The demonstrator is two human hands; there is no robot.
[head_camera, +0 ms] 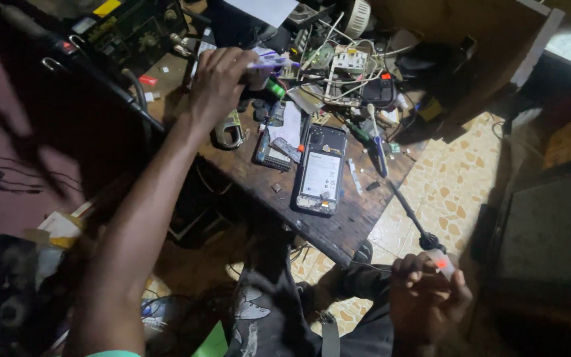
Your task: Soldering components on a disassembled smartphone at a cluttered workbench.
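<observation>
Dark wooden table (358,218), and it's crowded. Dead centre lies an opened phone (320,170), back cover off, pale battery showing. Just to its left, a smaller keypad phone (271,152), and beyond that a metal padlock (230,131). To the right of the opened phone, a blue-handled screwdriver (379,151) lies at an angle. Further back, a tangle of white wires and circuit boards (342,69). Up in the far left corner stands a black box of equipment with knobs (137,33). Below the table edge, yellow patterned floor tiles (454,178).
</observation>
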